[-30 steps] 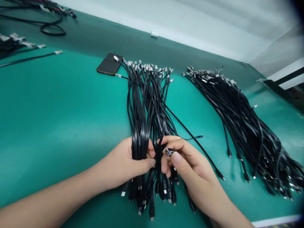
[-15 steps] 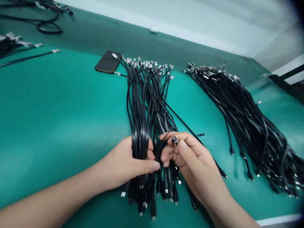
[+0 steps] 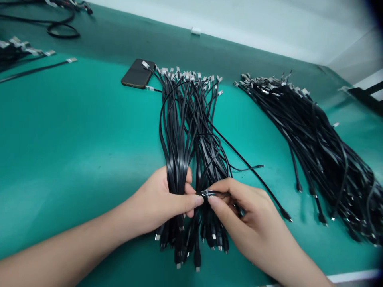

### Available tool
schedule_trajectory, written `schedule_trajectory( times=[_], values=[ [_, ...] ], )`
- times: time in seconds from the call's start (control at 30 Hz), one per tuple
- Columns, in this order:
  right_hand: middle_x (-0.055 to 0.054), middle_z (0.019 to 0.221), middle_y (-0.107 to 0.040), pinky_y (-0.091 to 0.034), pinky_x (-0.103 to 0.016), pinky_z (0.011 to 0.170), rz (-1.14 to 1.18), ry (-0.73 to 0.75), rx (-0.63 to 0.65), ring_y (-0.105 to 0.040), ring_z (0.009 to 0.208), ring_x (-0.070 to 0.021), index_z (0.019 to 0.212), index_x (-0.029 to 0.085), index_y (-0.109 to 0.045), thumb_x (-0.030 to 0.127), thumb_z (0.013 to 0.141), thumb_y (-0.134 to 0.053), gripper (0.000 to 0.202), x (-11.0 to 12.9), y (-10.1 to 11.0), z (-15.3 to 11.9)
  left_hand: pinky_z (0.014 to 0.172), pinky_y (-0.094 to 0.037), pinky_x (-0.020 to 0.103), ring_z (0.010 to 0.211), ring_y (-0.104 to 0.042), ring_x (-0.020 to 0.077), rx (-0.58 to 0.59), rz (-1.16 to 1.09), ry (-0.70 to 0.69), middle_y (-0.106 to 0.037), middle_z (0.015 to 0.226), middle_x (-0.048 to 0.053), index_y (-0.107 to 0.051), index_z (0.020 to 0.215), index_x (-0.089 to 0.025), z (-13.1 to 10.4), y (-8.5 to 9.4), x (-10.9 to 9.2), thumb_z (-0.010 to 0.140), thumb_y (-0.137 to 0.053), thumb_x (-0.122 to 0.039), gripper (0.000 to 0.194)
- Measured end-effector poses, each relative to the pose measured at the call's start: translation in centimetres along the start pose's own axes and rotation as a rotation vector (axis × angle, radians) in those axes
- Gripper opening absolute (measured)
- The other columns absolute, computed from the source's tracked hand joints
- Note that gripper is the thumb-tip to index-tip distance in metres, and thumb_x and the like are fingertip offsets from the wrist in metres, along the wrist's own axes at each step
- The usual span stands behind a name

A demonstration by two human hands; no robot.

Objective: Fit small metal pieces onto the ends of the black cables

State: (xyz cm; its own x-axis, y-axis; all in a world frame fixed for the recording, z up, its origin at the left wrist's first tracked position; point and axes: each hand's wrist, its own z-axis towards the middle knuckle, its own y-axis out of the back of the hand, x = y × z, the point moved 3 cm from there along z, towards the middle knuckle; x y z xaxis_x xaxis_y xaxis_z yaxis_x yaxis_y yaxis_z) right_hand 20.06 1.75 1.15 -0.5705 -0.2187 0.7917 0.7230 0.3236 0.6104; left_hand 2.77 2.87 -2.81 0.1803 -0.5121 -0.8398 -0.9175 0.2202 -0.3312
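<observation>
My left hand (image 3: 164, 195) is wrapped round a bundle of flat black USB cables (image 3: 178, 159), its thumb lying across the front. Silver plugs show at the far ends of the cables, and small metal-tipped connectors hang below the hand. Close beside the left thumb tip, my right hand (image 3: 248, 211) pinches a small shiny black-and-silver piece (image 3: 206, 193) between thumb and forefinger; its exact kind is blurred. More loose black cables (image 3: 209, 147) lie just right of the held bundle, partly hidden under my right hand.
A dark phone (image 3: 137, 74) lies by the far plugs. To the right is a large pile of black cables (image 3: 317, 147). More cables (image 3: 18, 50) lie at the far left on the green table (image 3: 74, 131). A small white object (image 3: 196, 30) stands at the back edge.
My right hand has turned over and moved slightly left and down, bringing the small shiny piece to the left thumb tip. The left hand keeps its hold on the cables.
</observation>
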Motion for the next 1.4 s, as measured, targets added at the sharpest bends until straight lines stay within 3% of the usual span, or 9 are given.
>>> schedule_trajectory(
  times=[0.77, 1.13, 1.4],
  values=[
    [0.001, 0.067, -0.066, -0.041, -0.028, 0.048, -0.059, 0.037, 0.021, -0.057, 0.053, -0.0144, 0.085, 0.023, -0.064, 0.026, 0.102, -0.056, 0.019, 0.09, 0.21, 0.08, 0.049, -0.049, 0.021, 0.048, -0.061, 0.0089, -0.039, 0.049, -0.011, -0.062, 0.058, -0.011, -0.050, 0.079, -0.022, -0.09, -0.08, -0.34, 0.065, -0.080, -0.014, 0.034],
    [0.003, 0.062, -0.060, -0.036, -0.026, 0.044, -0.047, 0.043, 0.027, -0.049, 0.049, -0.0125, 0.087, 0.023, -0.065, 0.026, 0.102, -0.056, 0.019, 0.10, 0.25, 0.18, 0.049, -0.050, 0.019, 0.048, -0.061, 0.0075, -0.045, 0.036, 0.000, -0.061, 0.057, -0.012, -0.050, 0.077, -0.021, -0.03, -0.33, -0.61, 0.065, -0.079, -0.013, 0.032],
    [0.003, 0.059, -0.057, -0.035, -0.023, 0.039, 0.010, -0.087, -0.151, -0.045, 0.045, -0.0113, 0.087, 0.022, -0.063, 0.028, 0.098, -0.056, 0.014, -0.32, 0.58, 0.23, 0.049, -0.050, 0.019, 0.049, -0.062, 0.0073, -0.028, -0.014, -0.022, -0.062, 0.060, -0.012, -0.050, 0.081, -0.021, -0.09, -0.10, -0.24, 0.068, -0.080, -0.012, 0.033]
  ],
)
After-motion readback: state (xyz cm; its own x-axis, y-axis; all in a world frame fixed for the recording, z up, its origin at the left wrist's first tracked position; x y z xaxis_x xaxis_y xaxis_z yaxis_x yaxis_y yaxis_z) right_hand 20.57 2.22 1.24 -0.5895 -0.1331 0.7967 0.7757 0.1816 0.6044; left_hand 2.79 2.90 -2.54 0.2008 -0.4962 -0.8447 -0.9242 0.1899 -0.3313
